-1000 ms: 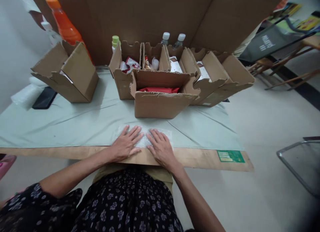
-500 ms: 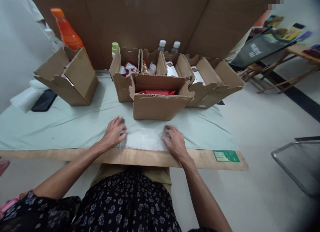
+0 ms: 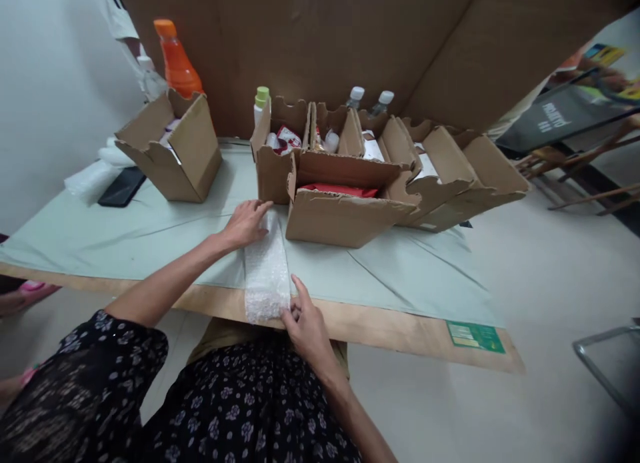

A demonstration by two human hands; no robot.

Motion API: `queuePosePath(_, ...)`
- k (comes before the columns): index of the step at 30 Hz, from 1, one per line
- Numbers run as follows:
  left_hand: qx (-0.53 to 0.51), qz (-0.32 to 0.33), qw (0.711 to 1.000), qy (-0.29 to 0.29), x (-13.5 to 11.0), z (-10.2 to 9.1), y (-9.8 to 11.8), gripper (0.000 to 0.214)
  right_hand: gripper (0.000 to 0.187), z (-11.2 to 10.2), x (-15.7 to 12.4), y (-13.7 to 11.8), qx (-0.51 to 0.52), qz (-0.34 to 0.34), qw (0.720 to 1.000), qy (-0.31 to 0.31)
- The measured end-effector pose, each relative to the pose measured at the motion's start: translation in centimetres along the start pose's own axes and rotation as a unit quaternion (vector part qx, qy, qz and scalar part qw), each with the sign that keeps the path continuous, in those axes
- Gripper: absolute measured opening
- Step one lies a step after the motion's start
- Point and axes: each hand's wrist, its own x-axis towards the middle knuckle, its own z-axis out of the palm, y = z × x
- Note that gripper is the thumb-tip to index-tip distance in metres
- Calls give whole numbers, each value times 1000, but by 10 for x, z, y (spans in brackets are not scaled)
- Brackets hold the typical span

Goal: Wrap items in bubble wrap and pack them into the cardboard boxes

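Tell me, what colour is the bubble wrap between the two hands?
The bubble wrap looks whitish; the head view shows it best.

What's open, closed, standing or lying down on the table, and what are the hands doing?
Bubble wrap: lying flat
Left hand: at the wrap's far end
Right hand: at its near corner
Front box: open, upright
Left box: open, upright
Back boxes: open
Orange bottle: capped, upright
Phone: flat, screen dark
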Motion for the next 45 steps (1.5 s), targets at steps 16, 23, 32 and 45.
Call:
queuePosePath(16, -144, -1, 983, 116, -151, 53, 38, 27, 41, -22, 2, -11, 156, -64, 985, 31)
queuePosePath(23, -89, -89, 992, -2, -121, 55, 19, 49, 41, -15, 40, 3, -317, -331, 889, 2)
queuePosePath(32, -37, 66, 982, 171, -150, 49, 35, 42, 25, -13, 53, -2, -334, -323, 886, -3)
queuePosePath(45, -79, -37, 990, 109, -132, 62, 17, 25, 27, -21, 46, -7, -307, -351, 884, 22)
